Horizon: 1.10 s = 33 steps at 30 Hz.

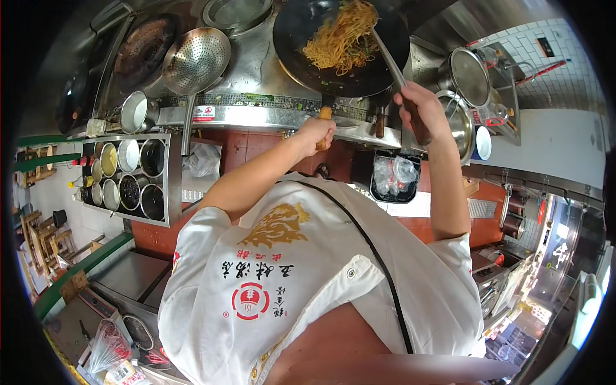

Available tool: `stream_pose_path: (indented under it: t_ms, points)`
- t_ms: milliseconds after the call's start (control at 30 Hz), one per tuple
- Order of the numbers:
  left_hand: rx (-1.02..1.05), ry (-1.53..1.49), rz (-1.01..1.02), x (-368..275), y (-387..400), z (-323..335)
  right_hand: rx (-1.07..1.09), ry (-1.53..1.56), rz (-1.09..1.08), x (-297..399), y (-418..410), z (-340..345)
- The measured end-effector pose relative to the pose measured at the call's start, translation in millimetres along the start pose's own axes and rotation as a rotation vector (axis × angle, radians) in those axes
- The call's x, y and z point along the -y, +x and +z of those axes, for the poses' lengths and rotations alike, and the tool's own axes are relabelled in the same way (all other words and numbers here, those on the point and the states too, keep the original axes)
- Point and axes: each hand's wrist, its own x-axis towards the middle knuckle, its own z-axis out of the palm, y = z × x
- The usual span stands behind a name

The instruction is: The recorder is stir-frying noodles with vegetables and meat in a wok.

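Note:
My left hand (318,134) is closed around the wooden handle (325,113) of a black wok (299,77) on the steel range. In the wok lies a heap of brown fried noodles (342,41) with bits of green. My right hand (423,108) grips the wooden handle of a long metal wok utensil (389,55); its head is at the noodles, partly hidden by them, so its shape is hard to tell. Left of the wok, a perforated steel skimmer (197,60) rests on the range, its handle reaching over the front edge.
A steel rack of seasoning pots (166,180) stands at the left. A small metal pot (137,113) sits at the range's front edge. Pots and a strainer (469,77) stand at the right. Below the range edge is a black bin (395,197) with plastic bags.

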Motion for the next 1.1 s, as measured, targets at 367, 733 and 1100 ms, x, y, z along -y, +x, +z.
stream_pose_path:
  t_ms: [367, 733, 1100]
  points:
    - [-0.049, 0.273, -0.023, 30.7, 3.5, -16.4, -0.149, -0.975, -0.295, -75.4, 31.0, 6.2]
    - [-0.063, 0.151, -0.009, 32.3, -2.3, -10.9, -0.188, -0.990, -0.383, -70.8, 35.6, 16.9]
    - [-0.025, 0.088, 0.110, 34.9, 11.4, -6.2, -0.244, -1.105, -0.317, -64.5, 21.7, 11.9]
